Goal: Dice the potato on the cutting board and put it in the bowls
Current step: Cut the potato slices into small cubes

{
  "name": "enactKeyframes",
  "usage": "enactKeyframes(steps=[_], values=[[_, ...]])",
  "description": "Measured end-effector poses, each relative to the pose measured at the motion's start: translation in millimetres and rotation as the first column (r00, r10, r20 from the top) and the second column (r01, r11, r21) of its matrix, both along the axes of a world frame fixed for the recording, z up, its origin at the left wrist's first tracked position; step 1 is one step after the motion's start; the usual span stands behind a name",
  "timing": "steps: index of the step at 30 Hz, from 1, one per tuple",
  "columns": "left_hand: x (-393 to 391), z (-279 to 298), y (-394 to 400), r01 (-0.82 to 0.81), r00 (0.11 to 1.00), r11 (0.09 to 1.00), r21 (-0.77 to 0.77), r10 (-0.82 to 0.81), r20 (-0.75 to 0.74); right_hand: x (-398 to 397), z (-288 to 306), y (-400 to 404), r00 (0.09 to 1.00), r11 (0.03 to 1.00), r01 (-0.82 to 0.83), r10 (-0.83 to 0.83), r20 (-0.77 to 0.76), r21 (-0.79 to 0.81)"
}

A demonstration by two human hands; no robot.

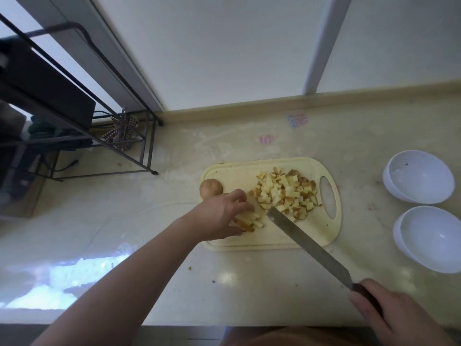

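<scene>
Potato strips (248,221) lie on the near left part of the cutting board (324,231), pinned under your left hand (222,216), whose curled fingers clamp them from above. To their right sits a loose heap of cubes (287,193), and a whole potato (210,188) rests at the board's left edge. Expect the cut flesh to be firm but wet and slick, so the strips will probably slide apart unless you hold them bunched with fingertips tucked back; the cubes are light and should scoop easily. Your right hand (384,313) is wrapped round the handle of the knife (309,245), the blade tip just beside the strips. Two white bowls (419,181) wait well apart on the right. Your left hand hides how many strips remain, and whether the tip touches the board is hard to tell.
</scene>
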State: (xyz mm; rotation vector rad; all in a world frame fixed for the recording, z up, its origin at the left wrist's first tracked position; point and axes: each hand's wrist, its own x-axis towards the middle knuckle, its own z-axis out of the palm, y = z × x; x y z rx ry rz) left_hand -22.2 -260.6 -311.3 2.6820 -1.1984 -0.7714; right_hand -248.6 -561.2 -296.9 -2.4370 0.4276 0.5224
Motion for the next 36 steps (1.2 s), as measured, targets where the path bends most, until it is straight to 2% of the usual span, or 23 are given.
enactKeyframes(steps=[2, 6, 10, 13, 17, 23, 26, 28, 30, 32, 36], values=[[-4, -5, 3, -0.052, 0.999, 0.997, -0.065, 0.050, -0.019, 9, 3, 8, 0.999, 0.992, 0.034, -0.031, -0.021, 0.123], [-24, -14, 8, -0.228, 0.974, 0.963, -0.147, 0.228, -0.018, 28, 7, 32, 1.000, 0.964, 0.030, -0.030, -0.003, 0.264], [-53, -17, 9, -0.548, 0.833, 0.818, -0.177, 0.554, -0.019, 45, 4, 56, 0.998, 0.917, 0.056, -0.037, -0.055, 0.396], [-68, -18, -3, -0.690, 0.717, 0.696, -0.197, 0.696, -0.053, 54, -1, 68, 0.996, 0.919, 0.079, -0.057, -0.067, 0.386], [-73, -20, -17, -0.747, 0.657, 0.625, -0.225, 0.747, -0.107, 60, -2, 80, 0.994, 0.929, 0.091, -0.064, -0.087, 0.358], [-72, -25, -24, -0.744, 0.661, 0.627, -0.231, 0.740, -0.125, 58, -8, 94, 0.996, 0.935, 0.066, -0.038, -0.087, 0.349], [-69, -24, -21, -0.702, 0.707, 0.674, -0.229, 0.699, -0.109, 63, -6, 90, 0.992, 0.918, 0.097, -0.058, -0.112, 0.386], [-66, -23, -18, -0.651, 0.752, 0.734, -0.194, 0.658, -0.037, 65, -4, 86, 0.989, 0.908, 0.120, -0.073, -0.128, 0.402], [-61, -23, -14, -0.572, 0.802, 0.805, -0.161, 0.589, 0.100, 66, -3, 84, 0.986, 0.902, 0.145, -0.097, -0.135, 0.408], [-58, -29, -8, -0.477, 0.824, 0.847, -0.233, 0.524, 0.218, 65, -4, 81, 0.987, 0.904, 0.148, -0.110, -0.117, 0.400], [-56, -50, 0, -0.251, 0.890, 0.844, -0.475, 0.394, 0.230, 59, 0, 77, 0.993, 0.901, 0.117, -0.091, -0.081, 0.418]])
